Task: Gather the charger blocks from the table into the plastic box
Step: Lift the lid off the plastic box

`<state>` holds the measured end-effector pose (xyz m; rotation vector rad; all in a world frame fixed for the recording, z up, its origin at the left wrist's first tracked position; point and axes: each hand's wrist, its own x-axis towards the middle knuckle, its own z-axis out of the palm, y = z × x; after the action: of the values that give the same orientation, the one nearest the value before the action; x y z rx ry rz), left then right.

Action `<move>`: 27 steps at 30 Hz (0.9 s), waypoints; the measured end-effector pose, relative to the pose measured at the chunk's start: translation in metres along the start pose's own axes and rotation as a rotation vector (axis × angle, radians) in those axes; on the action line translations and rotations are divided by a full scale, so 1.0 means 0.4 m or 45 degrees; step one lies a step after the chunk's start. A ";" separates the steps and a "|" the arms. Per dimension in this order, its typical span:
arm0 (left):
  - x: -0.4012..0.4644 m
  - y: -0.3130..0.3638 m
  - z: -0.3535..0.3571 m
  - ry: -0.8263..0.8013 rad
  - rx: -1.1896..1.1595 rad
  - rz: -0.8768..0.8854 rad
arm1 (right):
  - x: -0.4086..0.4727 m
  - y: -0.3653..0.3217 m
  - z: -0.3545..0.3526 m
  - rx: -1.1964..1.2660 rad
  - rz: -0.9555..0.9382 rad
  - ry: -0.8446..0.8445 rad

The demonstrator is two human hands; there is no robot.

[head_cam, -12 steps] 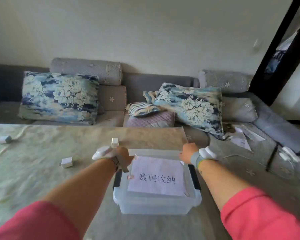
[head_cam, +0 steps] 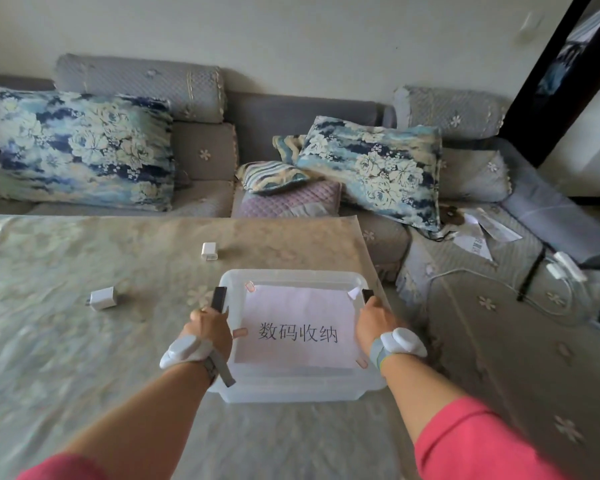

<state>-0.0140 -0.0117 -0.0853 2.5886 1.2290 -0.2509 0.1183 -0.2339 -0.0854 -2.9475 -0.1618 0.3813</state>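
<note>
A clear plastic box with its lid on stands on the table in front of me; a white paper label with printed characters is taped to the lid. My left hand grips the black latch on the box's left side. My right hand holds the black latch on the right side. Two white charger blocks lie on the table: one left of the box, another just beyond its far left corner.
The table has a pale patterned cloth. Behind it is a grey sofa with floral cushions. To the right, on the sofa seat, lie papers and a white cable with an adapter.
Both hands have drawn back from the box's far corners to the side latches and closed on them. The view has tilted down and shifted.
</note>
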 end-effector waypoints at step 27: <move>-0.124 -0.048 -0.028 0.158 -0.847 0.139 | -0.113 0.094 -0.039 1.080 0.030 0.060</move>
<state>-0.0595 -0.0329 -0.0645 2.0926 0.9829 0.2991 0.0822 -0.2789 -0.0664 -2.1186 0.0400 0.2850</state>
